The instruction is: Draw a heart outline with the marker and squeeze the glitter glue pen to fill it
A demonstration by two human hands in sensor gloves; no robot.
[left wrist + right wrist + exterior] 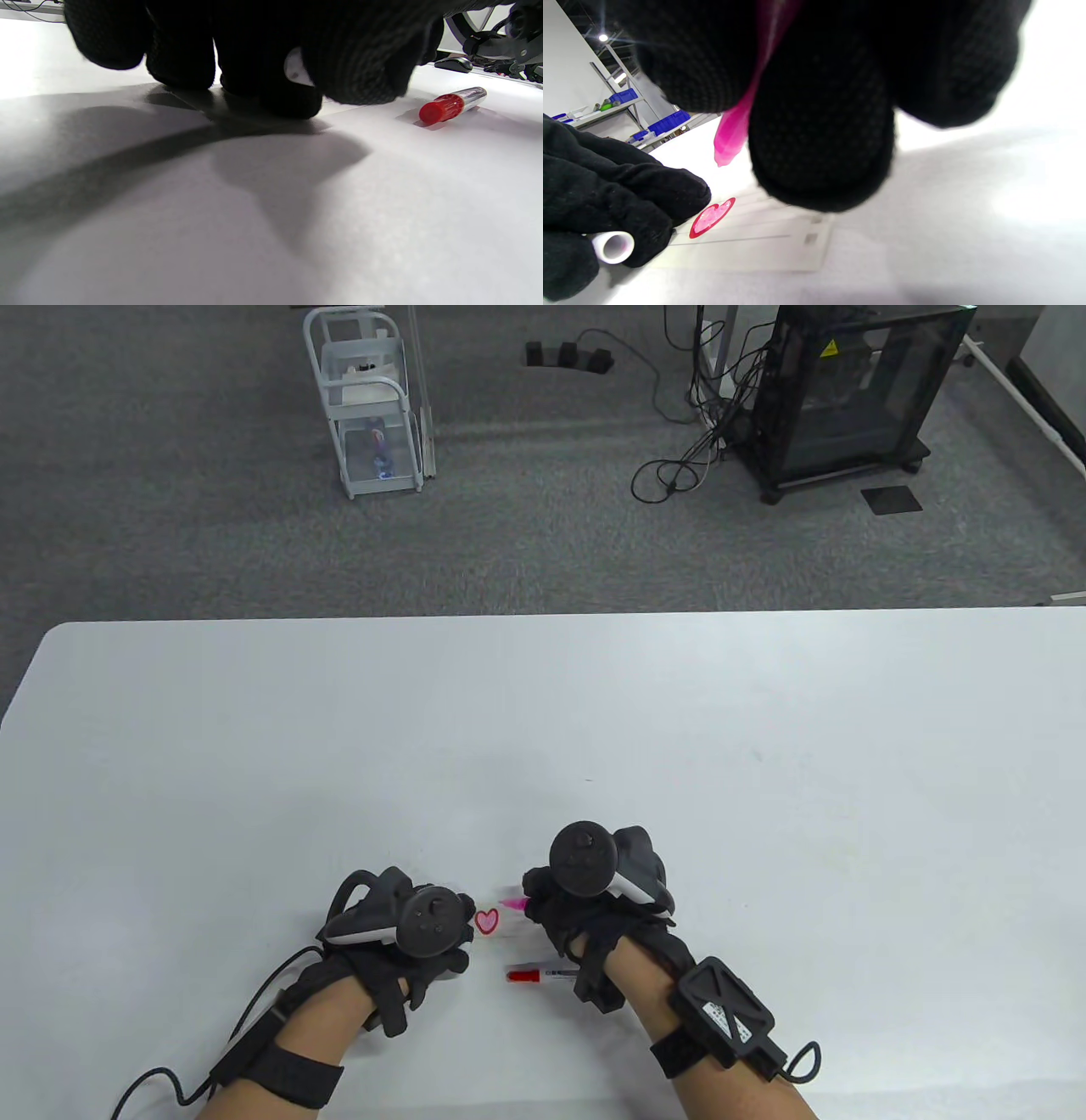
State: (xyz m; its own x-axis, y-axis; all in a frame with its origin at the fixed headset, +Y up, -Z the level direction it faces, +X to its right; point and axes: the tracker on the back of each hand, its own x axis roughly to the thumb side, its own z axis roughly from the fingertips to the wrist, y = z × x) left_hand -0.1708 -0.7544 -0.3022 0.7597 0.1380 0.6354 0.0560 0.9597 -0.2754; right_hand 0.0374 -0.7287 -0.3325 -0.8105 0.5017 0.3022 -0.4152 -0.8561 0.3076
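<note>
A small heart point(486, 921) with a red outline and pink glitter inside lies on a white card point(746, 248); the heart point(712, 217) also shows in the right wrist view. My right hand point(536, 906) grips a pink glitter glue pen point(512, 904), its tip point(728, 146) held just above and right of the heart. My left hand point(461, 935) rests on the table left of the heart, its fingers point(649, 199) pinching a small white cap point(613, 247). A red-capped marker point(534, 976) lies on the table below the heart, by my right wrist, and the marker point(450, 104) is untouched.
The white table point(594, 729) stretches far behind and to both sides of the hands. Cables trail from both wrists toward the table's front edge. On the floor beyond stand a white wire cart point(369, 398) and a black cabinet point(857, 390).
</note>
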